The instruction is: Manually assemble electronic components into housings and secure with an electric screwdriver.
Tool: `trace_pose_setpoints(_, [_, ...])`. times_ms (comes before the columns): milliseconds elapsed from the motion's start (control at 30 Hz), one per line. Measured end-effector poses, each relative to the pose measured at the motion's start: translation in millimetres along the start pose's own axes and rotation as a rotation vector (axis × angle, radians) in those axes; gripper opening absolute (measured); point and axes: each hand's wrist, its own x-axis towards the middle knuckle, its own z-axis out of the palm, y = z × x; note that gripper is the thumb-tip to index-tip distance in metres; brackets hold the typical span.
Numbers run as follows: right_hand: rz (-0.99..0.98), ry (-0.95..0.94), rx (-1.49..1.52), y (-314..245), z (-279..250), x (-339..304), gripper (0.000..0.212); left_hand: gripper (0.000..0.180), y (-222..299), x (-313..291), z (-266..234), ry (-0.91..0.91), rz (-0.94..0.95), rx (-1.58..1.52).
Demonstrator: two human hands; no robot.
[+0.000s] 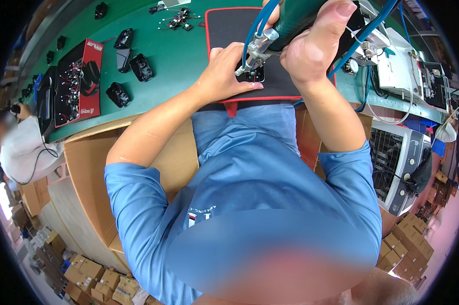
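My right hand [311, 56] is wrapped round the thick green body of a power screwdriver [296, 20], thumb lying along its side. The screwdriver's metal nose [257, 50] slants down to the left, with blue hoses attached. Its tip reaches a small black plastic housing [256, 75] on a black mat with red edging [229, 28]. My left hand [220, 76] grips that housing between thumb and fingers, thumb on the near side. The nose and my fingers hide part of the housing.
Several black housings [141, 67] lie on the green bench [156, 46] at left. A red box [90, 76] there holds small wired parts. More wired parts [180, 19] lie at the back. White equipment [392, 66] with hoses stands right. Another person [28, 145] sits at far left.
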Motion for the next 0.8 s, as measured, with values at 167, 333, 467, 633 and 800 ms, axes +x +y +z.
trace_pose_setpoints(167, [0.021, 0.013, 0.017, 0, -1, -1, 0.097, 0.081, 0, -2, 1, 0.020, 0.010, -0.005])
trace_pose_setpoints(333, [0.024, 0.000, 0.024, 0, -2, -1, 0.096, 0.080, -2, -3, 2, -0.013, -0.006, 0.006])
trace_pose_setpoints(467, [-0.028, 0.011, 0.017, 27, -18, 1, 0.094, 0.078, -4, 0, 2, -0.006, -0.013, -0.047])
trace_pose_setpoints(633, [-0.120, -0.074, 0.069, 38, -21, 5, 0.090, 0.078, -5, 0, -3, -0.035, -0.054, -0.039])
trace_pose_setpoints(800, [-0.189, -0.032, -0.032, 2, -17, 26, 0.091, 0.077, -2, -3, -5, -0.051, -0.028, -0.021])
